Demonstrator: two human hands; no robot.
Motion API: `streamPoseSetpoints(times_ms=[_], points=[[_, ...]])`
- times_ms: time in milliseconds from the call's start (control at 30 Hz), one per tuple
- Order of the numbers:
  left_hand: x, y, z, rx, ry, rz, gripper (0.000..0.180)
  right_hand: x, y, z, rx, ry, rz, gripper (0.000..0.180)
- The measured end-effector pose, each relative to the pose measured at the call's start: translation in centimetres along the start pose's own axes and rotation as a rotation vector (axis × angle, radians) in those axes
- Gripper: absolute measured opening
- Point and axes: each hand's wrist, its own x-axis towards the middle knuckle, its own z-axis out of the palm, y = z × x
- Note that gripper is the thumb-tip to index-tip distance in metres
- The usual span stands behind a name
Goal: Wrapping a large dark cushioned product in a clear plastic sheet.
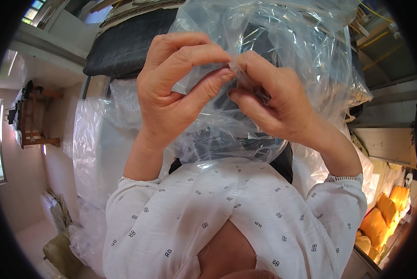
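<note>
A large, crinkled clear plastic film [306,46] spreads in front of me and hangs down towards my lap. My left hand [173,90] pinches its gathered edge between thumb and forefinger, the other fingers curled above. Close beside it, my right hand [275,95] is closed on a bunched part of the same film, fingers folded inward. The fingertips of both hands nearly meet at the pinched spot. Dark material shows through the film behind and below my hands; what it is cannot be made out.
A black padded bundle [129,44] lies at the far left. More clear plastic [94,139] hangs at my left side. A wooden rack [32,116] stands against the left wall. Orange-yellow bundles [385,216] are piled at the lower right, below a pale wooden box [382,144].
</note>
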Motion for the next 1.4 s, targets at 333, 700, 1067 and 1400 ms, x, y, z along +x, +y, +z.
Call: streamPoseSetpoints(times_ms=[333, 700, 1067, 1400], points=[[0.3, -0.8, -4.3, 0.394, 0.056, 0.293, 0.02, 3.1, -2.1, 1.3, -0.095, -0.062, -0.072, 0.038], [-0.5, -2.1, -6.4, -0.275, 0.003, -0.023, 0.019, 5.4, -4.0, 0.5, -0.152, -0.135, -0.217, 0.03], [-1.8, -1.5, -8.2, -0.118, 0.207, -0.086, 0.013, 6.9, -4.2, 2.7, -0.211, -0.107, -0.276, 0.032], [-2.6, -2.0, -8.8, -0.299, 0.188, -0.145, 0.004, 9.4, -6.7, 2.6, -0.518, 0.128, -0.476, 0.035]])
